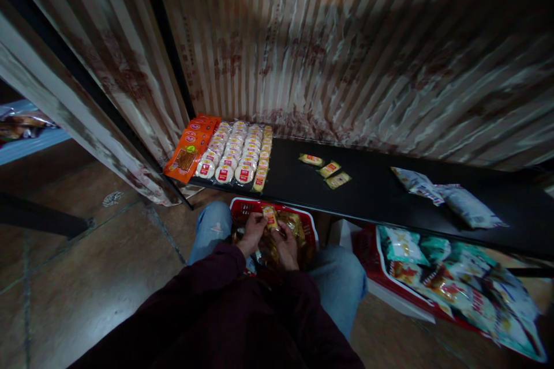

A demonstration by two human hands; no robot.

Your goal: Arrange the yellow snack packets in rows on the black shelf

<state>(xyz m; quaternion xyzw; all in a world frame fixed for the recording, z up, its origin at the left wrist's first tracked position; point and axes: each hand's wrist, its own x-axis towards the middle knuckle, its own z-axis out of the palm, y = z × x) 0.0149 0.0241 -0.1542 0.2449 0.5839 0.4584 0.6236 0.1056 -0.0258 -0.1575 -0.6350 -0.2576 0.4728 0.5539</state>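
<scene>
1. Nearby, wrapped snack rows [234, 153] fill the black shelf [294, 162] at 11 o'clock from the hands; its edge runs just beyond the red basket [244, 205]. Loose packets [330, 169] lie at 2, bagged snacks [445, 294] at 4.
2. Above the red basket, the yellow packet [270, 218] points its long axis from 11 to 5; left hand [253, 234] and right hand [286, 247] pinch it.
3. Its wrapper is glossy, roughly rectangular; the curtain [281, 52] at 12 is pleated cloth.
</scene>
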